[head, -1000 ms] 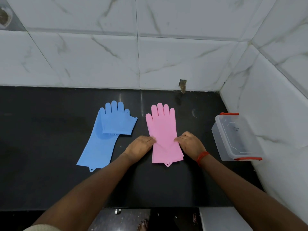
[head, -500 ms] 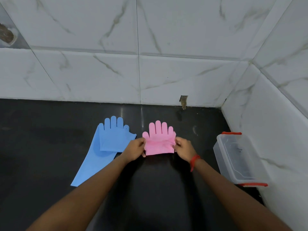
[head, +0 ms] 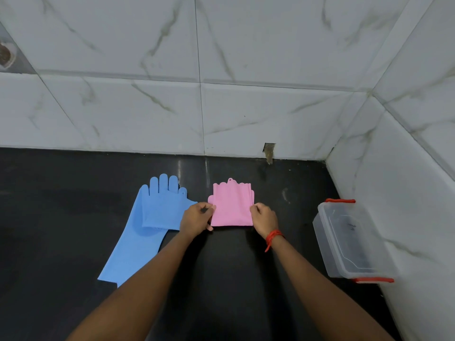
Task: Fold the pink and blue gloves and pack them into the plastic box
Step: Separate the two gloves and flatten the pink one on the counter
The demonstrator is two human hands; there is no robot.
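The pink glove (head: pixel 231 207) lay on the black counter (head: pixel 61 205), near the back wall (head: pixel 147 107). It was folded in half. The fold was on the side near the person. The cuff edge lay on top of the glove's fingers at the far end. A small loop stuck out from the cuff edge there.

The left hand (head: pixel 197 217) held the left edge of the pink glove. Its fingers were curled and pinched that edge. The right hand (head: pixel 263 217) held the right edge the same way, with curled fingers that pinched it. A red thread (head: pixel 273 238) was tied round the right wrist.

The blue glove (head: pixel 138 237) lay just beside the pink one, on its left. It was long and flat, and its fingers pointed at the back wall. A shorter blue layer lay over its top half. The left hand was partly over the right edge of that layer. I could not tell if it touched it.

The box (head: pixel 327 247) stood on the counter well to the right, up against the side wall. It was clear plastic with a red clip at each end. No glove was in it.

The walls were white tiles with grey lines. A small rough hole (head: pixel 269 151) showed low in the back wall.
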